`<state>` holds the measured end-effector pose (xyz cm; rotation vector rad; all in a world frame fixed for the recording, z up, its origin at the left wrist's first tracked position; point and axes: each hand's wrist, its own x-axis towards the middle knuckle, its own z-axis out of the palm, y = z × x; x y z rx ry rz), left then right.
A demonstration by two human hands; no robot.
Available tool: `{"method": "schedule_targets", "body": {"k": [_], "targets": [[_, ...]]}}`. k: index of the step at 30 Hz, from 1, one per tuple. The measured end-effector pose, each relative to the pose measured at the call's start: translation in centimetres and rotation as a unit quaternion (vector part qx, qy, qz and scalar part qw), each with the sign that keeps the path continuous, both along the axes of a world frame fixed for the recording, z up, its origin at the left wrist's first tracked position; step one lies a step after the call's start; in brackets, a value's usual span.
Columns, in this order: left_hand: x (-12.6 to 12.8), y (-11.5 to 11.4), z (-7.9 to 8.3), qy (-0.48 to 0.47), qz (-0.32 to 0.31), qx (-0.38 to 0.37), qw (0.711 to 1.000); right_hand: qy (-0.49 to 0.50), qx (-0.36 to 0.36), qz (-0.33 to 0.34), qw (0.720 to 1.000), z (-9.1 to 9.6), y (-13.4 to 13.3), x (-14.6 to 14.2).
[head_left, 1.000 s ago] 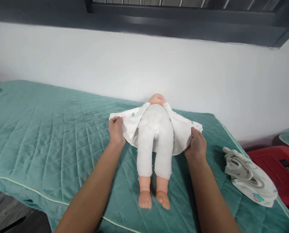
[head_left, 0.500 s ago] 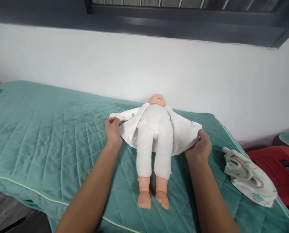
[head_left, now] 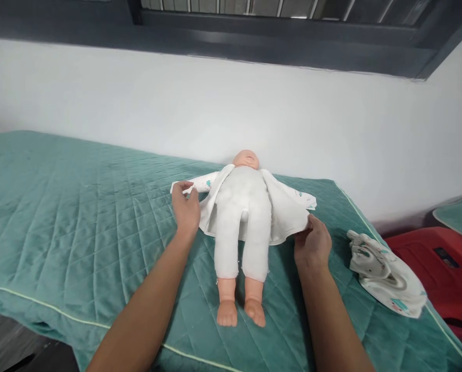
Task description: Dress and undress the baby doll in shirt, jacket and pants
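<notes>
A baby doll (head_left: 244, 201) with a white cloth body and bare plastic feet lies on its back, feet toward me. A white baby jacket (head_left: 289, 217) with small coloured prints is spread under it, front parted and sleeves out to both sides. Beside the doll's left-hand sleeve, my left hand (head_left: 186, 209) has thumb and fingers closed around the cuff end. My right hand (head_left: 314, 240) pinches the jacket's lower front corner on the right, just below the other sleeve. The doll's arms are hidden in the sleeves.
Green quilted cover (head_left: 79, 222) spreads under the doll. A crumpled white printed garment (head_left: 388, 274) lies at the right edge, by a red plastic case (head_left: 440, 263). Behind stands a white wall (head_left: 176, 103) below a dark window frame (head_left: 254, 44).
My left hand has shifted from the jacket's front edge area up onto the sleeve end. My right hand has drawn slightly inward, with the right sleeve now showing free above it. The view has shifted slightly.
</notes>
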<state>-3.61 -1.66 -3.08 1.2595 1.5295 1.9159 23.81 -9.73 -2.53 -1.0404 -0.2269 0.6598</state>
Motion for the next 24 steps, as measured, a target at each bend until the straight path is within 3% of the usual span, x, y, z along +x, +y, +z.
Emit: {"method": "schedule_targets", "body": {"k": [5,8,14,17,21,23,24], "targets": [[0.6,-1.4,-0.4,0.16,-0.034,0.046,0.985,-0.038,-0.025,0.03,0.999,0.3,-1.9,-0.4],[0.6,-2.5,-0.9,0.216,-0.056,0.043,0.974,-0.082,-0.048,0.089,0.992,0.2,-3.8,-1.1],[-0.3,-5.0,-1.8,0.31,-0.099,0.042,0.944,-0.268,-0.07,0.142,0.95,-1.5,-8.9,-2.2],[-0.9,-6.4,-2.2,0.315,-0.104,0.042,0.942,-0.448,-0.098,0.133,0.879,-2.1,-10.8,-0.7],[-1.7,-8.7,-2.3,0.329,-0.124,0.055,0.935,-0.696,-0.113,0.09,0.703,-0.7,-12.1,4.5],[-2.0,-10.0,-2.2,0.337,-0.138,0.06,0.929,-0.748,-0.153,0.047,0.643,0.5,-12.3,8.0],[-2.2,-10.6,-2.1,0.339,-0.144,0.06,0.928,-0.756,-0.188,0.025,0.627,1.0,-12.3,9.7]]}}
